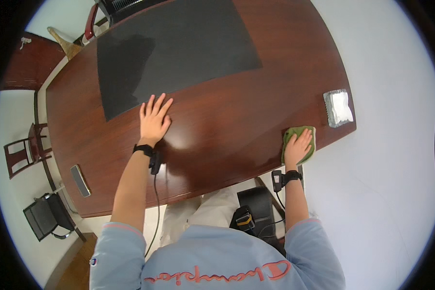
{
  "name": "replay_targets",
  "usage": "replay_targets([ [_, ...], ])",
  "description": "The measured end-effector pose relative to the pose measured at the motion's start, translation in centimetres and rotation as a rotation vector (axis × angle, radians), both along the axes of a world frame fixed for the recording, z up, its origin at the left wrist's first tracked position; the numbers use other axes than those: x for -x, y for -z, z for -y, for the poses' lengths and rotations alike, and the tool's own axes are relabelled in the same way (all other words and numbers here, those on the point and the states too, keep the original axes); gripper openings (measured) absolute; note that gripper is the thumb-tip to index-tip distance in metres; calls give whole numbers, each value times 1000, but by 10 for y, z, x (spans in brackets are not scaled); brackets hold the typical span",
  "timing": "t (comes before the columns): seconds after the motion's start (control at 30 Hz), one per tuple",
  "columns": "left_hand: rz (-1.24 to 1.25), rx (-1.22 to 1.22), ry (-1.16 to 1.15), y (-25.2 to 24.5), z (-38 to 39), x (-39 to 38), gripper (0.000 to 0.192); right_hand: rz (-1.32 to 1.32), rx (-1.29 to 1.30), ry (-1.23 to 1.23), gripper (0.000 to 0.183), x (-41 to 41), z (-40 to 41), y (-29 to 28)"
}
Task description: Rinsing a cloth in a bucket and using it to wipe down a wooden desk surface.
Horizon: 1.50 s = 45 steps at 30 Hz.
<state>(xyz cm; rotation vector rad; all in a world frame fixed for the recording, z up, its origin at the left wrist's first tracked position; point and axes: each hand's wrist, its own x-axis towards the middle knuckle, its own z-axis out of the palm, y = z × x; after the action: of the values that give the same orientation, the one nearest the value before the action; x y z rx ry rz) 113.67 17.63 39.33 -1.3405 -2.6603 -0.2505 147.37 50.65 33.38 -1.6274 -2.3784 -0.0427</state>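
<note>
My left hand (153, 123) lies palm down on the dark reddish-brown wooden table (217, 119), fingers spread. Its fingertips reach the near edge of a black desk mat (195, 47). At the table's near right edge, my right hand (298, 148) presses a folded green cloth (293, 132) with a pale border against the tabletop, the fingers flat over it. Just beyond and to the right of the cloth rests a shiny silver-white packet (338, 108).
A smartphone (80, 180) lies near the table's left edge. A white wall (384, 108) borders the right side. Wrist-worn devices trail cables from both arms. A black seat (257, 206) stands below the near edge; chairs (27, 148) line the left wall.
</note>
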Motion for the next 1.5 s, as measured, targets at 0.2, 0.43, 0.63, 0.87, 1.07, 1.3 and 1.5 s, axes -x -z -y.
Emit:
replay_targets([
  [0.2,284,57,53,-21,15,0,45,0,-41,-326,57,68,139,-15],
  [0.43,372,-380,-137,-60,160,-27,28,66,228,-937,64,156,312,-40],
  [0.63,406,-379,-428,-81,308,-63,26,-58,117,-1487,62,214,443,-35],
  [0.87,447,-342,-596,-90,352,-101,26,-185,148,-1601,59,277,485,-34],
  [1.07,469,-269,-517,-101,322,-96,26,-166,183,-1488,56,298,447,-45],
  [1.3,482,-343,-531,-71,271,-73,28,-198,107,-1200,53,276,266,-49],
  [1.5,401,-149,-602,-28,234,-35,33,-117,2,-877,53,196,90,-55],
])
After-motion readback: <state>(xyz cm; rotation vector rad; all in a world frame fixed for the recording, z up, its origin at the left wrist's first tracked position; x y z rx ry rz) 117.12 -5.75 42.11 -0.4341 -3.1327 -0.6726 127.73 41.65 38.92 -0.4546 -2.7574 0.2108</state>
